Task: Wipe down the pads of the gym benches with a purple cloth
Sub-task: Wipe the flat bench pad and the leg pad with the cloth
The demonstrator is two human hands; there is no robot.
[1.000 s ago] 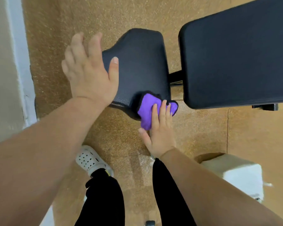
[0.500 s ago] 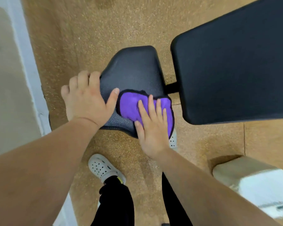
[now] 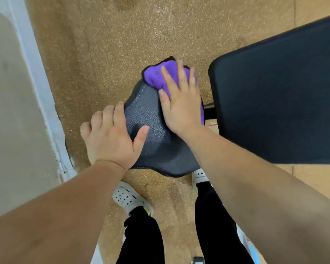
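Observation:
The small black seat pad (image 3: 156, 149) of a gym bench lies just below me. The purple cloth (image 3: 156, 77) is spread over its far end, partly hanging past the edge. My right hand (image 3: 181, 103) presses flat on the cloth with fingers spread. My left hand (image 3: 111, 138) grips the pad's left edge, thumb on top and fingers curled over the side. The larger black back pad (image 3: 278, 96) sits to the right, apart from the seat pad.
Speckled brown cork-like floor (image 3: 122, 44) surrounds the bench. A pale wall with a white skirting (image 3: 36, 82) runs along the left. My feet in white perforated shoes (image 3: 130, 201) stand under the pad's near edge. A black frame bar (image 3: 210, 111) joins the two pads.
My right hand has slid the purple cloth from the near end of the seat pad to its far end. My left hand has settled onto the pad's left edge.

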